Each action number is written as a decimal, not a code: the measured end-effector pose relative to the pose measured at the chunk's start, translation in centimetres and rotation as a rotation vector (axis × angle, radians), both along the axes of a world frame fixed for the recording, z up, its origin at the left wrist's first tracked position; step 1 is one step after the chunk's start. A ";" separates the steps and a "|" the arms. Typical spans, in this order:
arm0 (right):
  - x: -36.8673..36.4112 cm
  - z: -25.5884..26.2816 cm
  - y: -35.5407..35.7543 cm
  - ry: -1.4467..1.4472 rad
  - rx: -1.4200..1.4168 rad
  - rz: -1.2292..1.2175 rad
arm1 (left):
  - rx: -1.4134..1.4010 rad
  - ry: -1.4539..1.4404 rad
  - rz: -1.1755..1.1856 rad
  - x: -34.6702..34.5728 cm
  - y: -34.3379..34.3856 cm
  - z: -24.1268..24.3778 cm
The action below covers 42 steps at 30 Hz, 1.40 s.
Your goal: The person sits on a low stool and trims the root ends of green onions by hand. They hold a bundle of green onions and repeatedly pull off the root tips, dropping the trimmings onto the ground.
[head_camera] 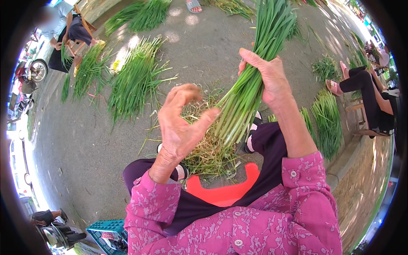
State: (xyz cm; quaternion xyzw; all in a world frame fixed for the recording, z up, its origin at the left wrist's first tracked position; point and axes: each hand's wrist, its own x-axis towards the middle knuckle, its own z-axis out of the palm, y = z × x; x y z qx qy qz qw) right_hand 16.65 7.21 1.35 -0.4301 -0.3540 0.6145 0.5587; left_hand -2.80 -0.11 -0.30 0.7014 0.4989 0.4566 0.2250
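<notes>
My right hand (274,76) grips a thick bundle of long green garlic chives (240,105). The leafy ends point up and away, and the pale stem ends slant down toward my lap. Left of those stem ends, my left hand (178,124) hovers with fingers curved and thumb apart, slightly blurred. Its thumb tip comes close to the lowest stems; whether it touches them I cannot tell. Beneath both hands, a heap of yellowed leaf scraps (210,153) lies on the pavement between my feet.
A red plastic stool (220,193) shows between my thighs. Loose chives (134,83) lie ahead on the left, and more chives (326,124) on the right. Seated people (63,28) work at the left and right edges. A teal crate (106,224) stands behind my left side.
</notes>
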 end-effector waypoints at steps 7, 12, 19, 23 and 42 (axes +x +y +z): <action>-3.0 -0.1 -0.4 0.088 -0.011 -0.035 | -0.354 -0.011 -0.126 4.3 -0.6 -0.2; -3.1 -0.7 -0.6 0.141 -0.093 0.078 | -0.594 -0.217 -0.070 5.0 -0.5 -2.2; -1.4 -1.4 0.2 -0.322 -0.105 -0.080 | -1.277 -1.389 -0.005 3.8 -0.1 -3.8; -0.4 -2.0 0.5 -0.138 -0.096 0.095 | -1.314 -1.576 -0.017 1.2 1.4 -6.3; -2.7 -1.2 0.6 0.691 -0.133 0.449 | -1.173 -1.147 -0.680 2.9 -1.4 -0.5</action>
